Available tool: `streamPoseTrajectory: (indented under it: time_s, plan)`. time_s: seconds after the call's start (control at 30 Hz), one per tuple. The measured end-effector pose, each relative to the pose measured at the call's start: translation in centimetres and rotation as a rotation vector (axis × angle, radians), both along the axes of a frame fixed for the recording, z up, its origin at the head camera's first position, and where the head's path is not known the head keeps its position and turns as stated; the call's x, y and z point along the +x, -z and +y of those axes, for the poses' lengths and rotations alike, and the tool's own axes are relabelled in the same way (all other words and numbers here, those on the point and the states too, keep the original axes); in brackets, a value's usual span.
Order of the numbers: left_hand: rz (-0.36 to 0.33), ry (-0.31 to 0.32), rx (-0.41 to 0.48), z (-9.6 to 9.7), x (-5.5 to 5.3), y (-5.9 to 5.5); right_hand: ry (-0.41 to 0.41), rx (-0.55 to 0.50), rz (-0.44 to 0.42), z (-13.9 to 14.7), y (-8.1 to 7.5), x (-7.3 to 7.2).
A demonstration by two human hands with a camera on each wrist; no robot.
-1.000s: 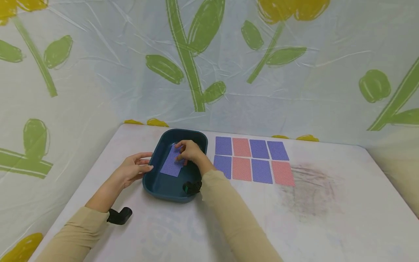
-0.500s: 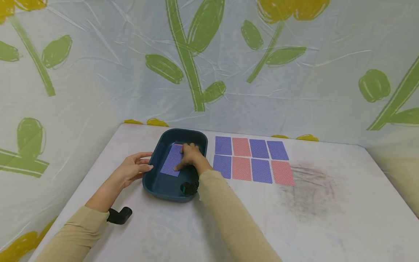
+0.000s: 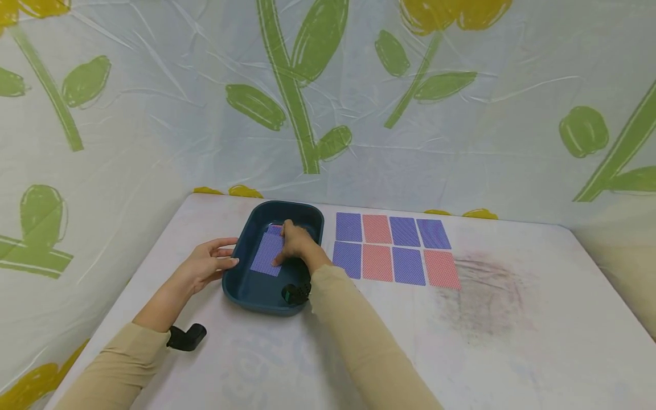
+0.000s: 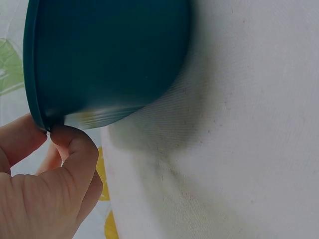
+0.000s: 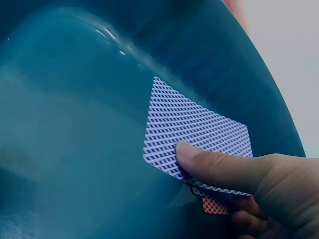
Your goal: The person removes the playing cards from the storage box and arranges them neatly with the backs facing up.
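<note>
A dark teal plastic tub point(image 3: 246, 300) stands at the left of the table. My left hand point(image 3: 207, 263) holds its left rim, thumb and forefinger at the lip in the left wrist view. Inside the tub, my right hand point(image 3: 299, 247) pinches a blue-patterned playing card point(image 5: 194, 127), thumb on top and the other fingers curled beneath its edge. Under that card, the corner of a red-patterned card point(image 5: 216, 206) and part of another blue one show in the right wrist view. The rest of these lower cards is hidden.
Right of the tub, blue cards point(image 3: 405, 232) and red cards point(image 3: 377, 229) lie face down in two neat rows. A dark smudge point(image 3: 487, 302) marks the white tabletop point(image 3: 553, 341). Behind rises a flower-printed sheet point(image 3: 441, 148).
My right thumb has come down onto the blue card, which has slid slightly towards me and uncovers card edges behind it. The left hand and tub stay about where they were.
</note>
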State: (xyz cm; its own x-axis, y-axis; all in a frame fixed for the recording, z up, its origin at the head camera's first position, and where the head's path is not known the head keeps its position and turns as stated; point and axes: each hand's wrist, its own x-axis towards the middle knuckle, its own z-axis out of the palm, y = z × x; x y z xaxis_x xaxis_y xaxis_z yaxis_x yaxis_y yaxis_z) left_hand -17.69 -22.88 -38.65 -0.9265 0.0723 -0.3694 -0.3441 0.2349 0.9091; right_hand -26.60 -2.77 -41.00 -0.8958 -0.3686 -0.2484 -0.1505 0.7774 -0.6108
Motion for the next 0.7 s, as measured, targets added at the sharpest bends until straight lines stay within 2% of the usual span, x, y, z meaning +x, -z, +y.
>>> streamPoseTrajectory:
  time_s: [0.33, 0.57, 0.7]
  plan:
    - [0.009, 0.004, -0.005, -0.01, -0.13, 0.09, 0.141, -0.343, -0.069, 0.15, -0.01, -0.36]
    - [0.003, 0.003, -0.001, 0.01, -0.07, 0.04, 0.208, -0.580, -0.198, 0.36, -0.58, -0.13]
    - [0.006, 0.009, 0.011, 0.03, -0.02, 0.10, 0.266, -0.665, -0.251, 0.50, -0.79, -0.06]
